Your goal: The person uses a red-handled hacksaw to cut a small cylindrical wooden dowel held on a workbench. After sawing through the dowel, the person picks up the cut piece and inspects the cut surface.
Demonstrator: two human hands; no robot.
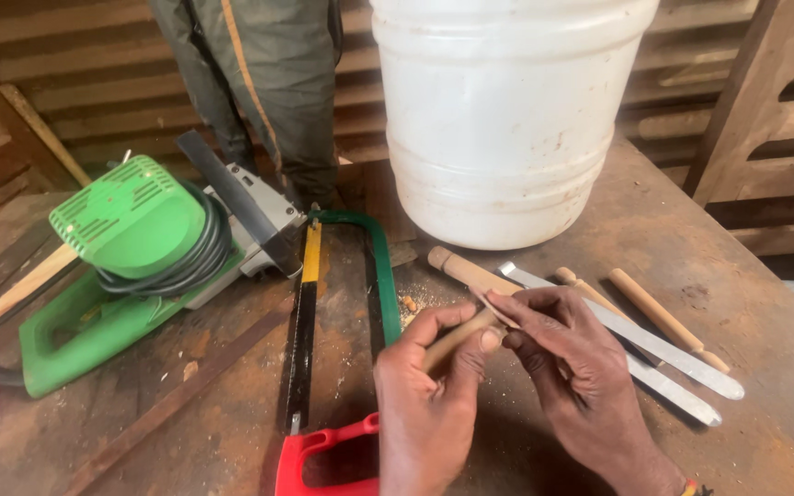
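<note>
Wooden dowel (459, 332) pinched by left hand (429, 395) and right hand (567, 358) over rusty workbench (746, 303) beside slatted wooden wall (66, 92).

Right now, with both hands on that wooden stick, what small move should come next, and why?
Probably draw the sandpaper scrap along the wooden stick. The right hand pinches the scrap against it, the left hand holds the stick's near end, and sawdust lies beside the hacksaw.

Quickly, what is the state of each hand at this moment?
Left hand: closed, gripping the round light-brown wooden stick.
Right hand: fingers pinched on a small tan sheet, probably sandpaper, against that stick.
</note>
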